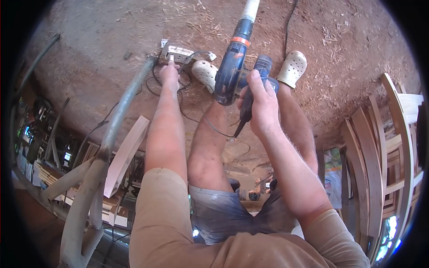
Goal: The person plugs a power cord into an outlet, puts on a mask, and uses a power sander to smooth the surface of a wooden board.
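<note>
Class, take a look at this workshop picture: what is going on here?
A person bends over a dirt floor. The right hand grips a blue blower by its handle, its white nozzle pointing away. The left hand reaches down to a white power strip on the ground and pinches a plug at it; whether the plug is seated cannot be told.

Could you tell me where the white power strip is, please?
In the head view, upper centre-left, the white plastic power strip lies on the dirt floor at the fingertips of the left hand, beside a white perforated clog.
</note>
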A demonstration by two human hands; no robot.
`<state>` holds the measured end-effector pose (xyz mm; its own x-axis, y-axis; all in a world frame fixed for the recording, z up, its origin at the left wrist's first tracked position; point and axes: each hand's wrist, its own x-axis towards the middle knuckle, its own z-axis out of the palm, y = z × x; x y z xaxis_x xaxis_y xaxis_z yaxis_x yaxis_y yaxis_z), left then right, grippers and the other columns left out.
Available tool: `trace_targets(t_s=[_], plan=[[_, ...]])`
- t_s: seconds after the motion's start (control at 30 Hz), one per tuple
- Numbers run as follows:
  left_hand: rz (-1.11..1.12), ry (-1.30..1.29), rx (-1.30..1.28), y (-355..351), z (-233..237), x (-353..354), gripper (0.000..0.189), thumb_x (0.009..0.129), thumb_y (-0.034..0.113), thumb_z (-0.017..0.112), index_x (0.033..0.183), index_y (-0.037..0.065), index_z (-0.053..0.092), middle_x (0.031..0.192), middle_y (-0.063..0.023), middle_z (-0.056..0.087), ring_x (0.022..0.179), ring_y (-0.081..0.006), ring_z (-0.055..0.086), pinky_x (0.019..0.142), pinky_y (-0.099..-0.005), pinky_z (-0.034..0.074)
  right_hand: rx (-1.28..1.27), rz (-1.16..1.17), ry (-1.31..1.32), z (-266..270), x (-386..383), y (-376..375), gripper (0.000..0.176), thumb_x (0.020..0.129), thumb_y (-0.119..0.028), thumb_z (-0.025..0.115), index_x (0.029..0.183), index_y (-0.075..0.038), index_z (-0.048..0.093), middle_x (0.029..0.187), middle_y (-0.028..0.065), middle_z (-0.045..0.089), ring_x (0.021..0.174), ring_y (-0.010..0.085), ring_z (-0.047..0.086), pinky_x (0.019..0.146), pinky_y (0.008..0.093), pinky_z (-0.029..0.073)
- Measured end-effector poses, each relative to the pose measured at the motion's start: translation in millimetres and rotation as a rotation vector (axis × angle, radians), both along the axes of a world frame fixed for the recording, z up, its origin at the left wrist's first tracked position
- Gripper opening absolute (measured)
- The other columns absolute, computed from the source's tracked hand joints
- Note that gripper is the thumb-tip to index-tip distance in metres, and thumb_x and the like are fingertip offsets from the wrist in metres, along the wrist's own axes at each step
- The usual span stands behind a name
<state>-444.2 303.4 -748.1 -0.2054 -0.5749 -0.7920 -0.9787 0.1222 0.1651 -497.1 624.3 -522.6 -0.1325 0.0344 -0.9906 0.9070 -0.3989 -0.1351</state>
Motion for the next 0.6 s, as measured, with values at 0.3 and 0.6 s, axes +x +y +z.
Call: trace_targets(t_s=[0.3, 0.6], plan=[[0.648, 0.144, 0.174, -8.4, 61.9, -45.1, 0.019, 0.091, 0.024, 0.064, 0.087, 0.006, 0.06, 0.063, 0.0, 0.052, 0.038, -0.0094, 0.034, 0.034, -0.0259, 0.025, -0.003, -0.053, -0.015, -1.2, -1.9, -1.8, 0.045, 0.102, -0.052, 0.058, 0.109, -0.007, 0.056, 0.081, 0.0048, 0.058, 0.062, 0.0161, 0.058, 0.058, 0.0309, 0.05], [-1.288, 0.231, -0.156, 112.4, 29.5, -52.9, 0.025, 0.087, 0.019, 0.06, 0.098, 0.002, 0.075, 0.108, -0.0261, 0.07, 0.102, -0.0452, 0.067, 0.09, -0.0514, 0.054, 0.009, -0.164, -0.022, -5.9, -2.0, 4.3, 0.042, 0.102, -0.048, 0.058, 0.11, -0.007, 0.056, 0.079, 0.0048, 0.059, 0.062, 0.0158, 0.059, 0.057, 0.031, 0.05]])
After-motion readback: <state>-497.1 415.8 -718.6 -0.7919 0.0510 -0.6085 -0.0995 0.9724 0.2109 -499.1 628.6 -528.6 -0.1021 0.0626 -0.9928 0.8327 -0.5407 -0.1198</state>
